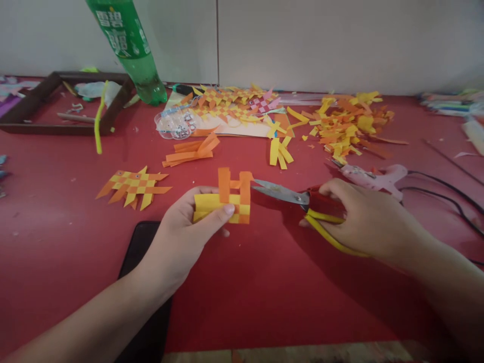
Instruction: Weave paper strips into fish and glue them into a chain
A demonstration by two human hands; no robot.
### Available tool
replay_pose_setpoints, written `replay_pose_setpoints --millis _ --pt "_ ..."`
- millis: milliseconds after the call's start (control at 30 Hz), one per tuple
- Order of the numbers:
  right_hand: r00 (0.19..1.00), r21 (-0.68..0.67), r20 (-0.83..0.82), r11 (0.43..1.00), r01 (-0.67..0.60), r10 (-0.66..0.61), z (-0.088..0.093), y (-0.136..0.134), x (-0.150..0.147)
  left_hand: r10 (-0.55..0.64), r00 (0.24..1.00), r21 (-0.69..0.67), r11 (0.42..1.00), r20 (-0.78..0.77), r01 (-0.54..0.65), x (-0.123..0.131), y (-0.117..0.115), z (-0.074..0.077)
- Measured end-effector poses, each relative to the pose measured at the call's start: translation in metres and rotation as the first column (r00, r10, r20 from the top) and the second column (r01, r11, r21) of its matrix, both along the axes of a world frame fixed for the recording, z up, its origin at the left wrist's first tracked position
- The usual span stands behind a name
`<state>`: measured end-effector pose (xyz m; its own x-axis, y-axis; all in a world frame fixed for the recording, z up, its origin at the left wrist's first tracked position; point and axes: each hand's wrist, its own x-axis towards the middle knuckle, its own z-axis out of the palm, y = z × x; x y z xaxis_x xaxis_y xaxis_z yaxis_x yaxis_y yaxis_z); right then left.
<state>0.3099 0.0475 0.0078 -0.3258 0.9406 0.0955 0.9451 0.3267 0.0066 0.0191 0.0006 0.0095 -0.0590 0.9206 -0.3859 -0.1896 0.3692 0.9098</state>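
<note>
My left hand pinches a small woven piece of yellow and orange paper strips, its thumb pressed on the front. Two orange strips stick up from the weave, and yellow ends point left. In my right hand are scissors with red and yellow handles. Their blades are slightly parted, with the tips close to the right orange strip; I cannot tell if they touch. A woven paper fish lies on the red table to the left.
Behind the hands are orange strips, yellow strips, a pile of paper scraps and several woven fish. A pink glue gun with a black cord lies right. A green bottle, brown frame and black phone are left.
</note>
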Motion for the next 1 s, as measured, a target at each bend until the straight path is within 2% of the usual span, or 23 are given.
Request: replay_pose_setpoints --millis 100,233,367,500,567,733,1000 --pt "0.999 -0.045 -0.034 0.999 0.009 -0.010 -0.001 -0.001 0.001 -0.105 0.994 -0.029 0.994 0.042 0.106 -0.001 -0.001 -0.001" --pt "0.997 -0.062 -0.060 0.998 0.034 -0.038 -0.002 0.000 0.003 -0.176 0.984 -0.003 0.984 0.036 0.177 0.000 -0.001 -0.001" --pt "0.995 -0.058 -0.089 0.997 -0.054 0.049 -0.003 -0.002 0.006 -0.197 0.974 0.048 0.978 -0.108 0.203 -0.003 0.000 -0.001" --pt "0.988 -0.125 -0.075 0.982 -0.142 0.134 -0.004 -0.007 0.006 -0.204 0.950 0.066 0.972 -0.237 0.225 -0.005 -0.002 0.000" --pt "0.990 -0.159 -0.066 0.978 -0.132 0.123 -0.004 -0.007 0.006 -0.210 0.953 0.052 0.973 -0.219 0.226 -0.005 -0.003 0.000" --pt "0.993 -0.238 -0.052 0.964 -0.120 0.110 0.004 -0.004 0.007 -0.212 0.977 0.080 0.974 -0.032 0.214 -0.002 -0.003 -0.001" --pt "0.978 -0.345 -0.122 0.917 -0.199 0.167 0.016 -0.003 0.007 -0.186 0.980 0.105 0.976 -0.067 0.192 -0.001 -0.004 -0.002"
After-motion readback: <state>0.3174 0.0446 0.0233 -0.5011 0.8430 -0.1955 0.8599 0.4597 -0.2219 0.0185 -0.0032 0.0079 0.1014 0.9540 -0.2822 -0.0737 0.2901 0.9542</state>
